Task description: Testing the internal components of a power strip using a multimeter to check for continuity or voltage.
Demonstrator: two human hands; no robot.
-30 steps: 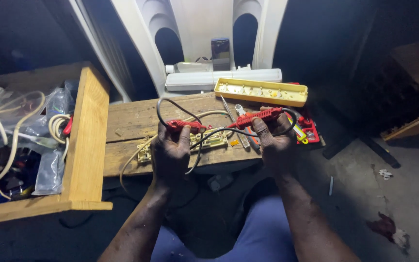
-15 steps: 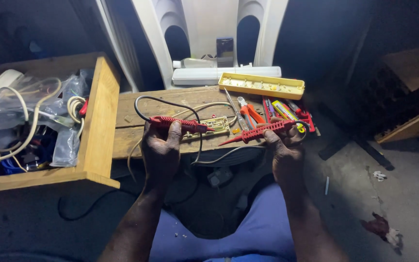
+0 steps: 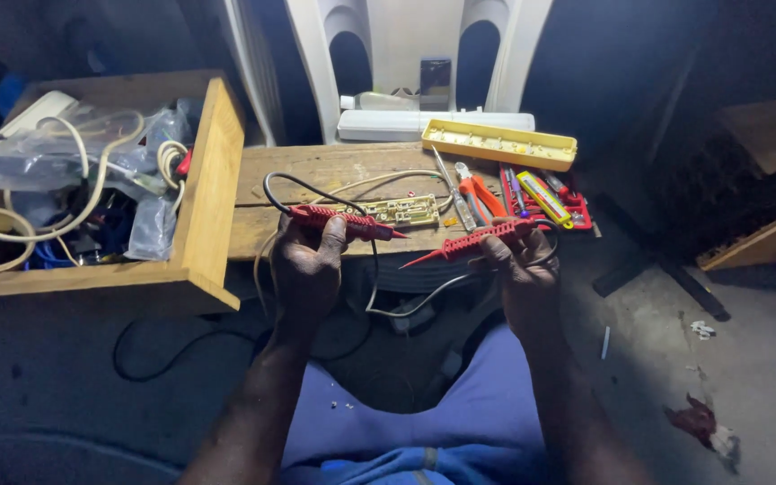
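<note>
Currently: left hand [image 3: 305, 269] pinching probe [image 3: 345, 220] | right hand [image 3: 523, 269] pinching second probe [image 3: 469, 244] | risk: tips bridge board [image 3: 397, 211] contacts, short; leads snag.

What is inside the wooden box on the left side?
The wooden box holds white cables, clear plastic bags and some blue things. What lies under them is covered and cannot be seen.

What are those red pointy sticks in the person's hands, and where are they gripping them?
Test probes. The left hand grips one red probe near its cable end; the right hand grips the other red probe likewise.
</note>
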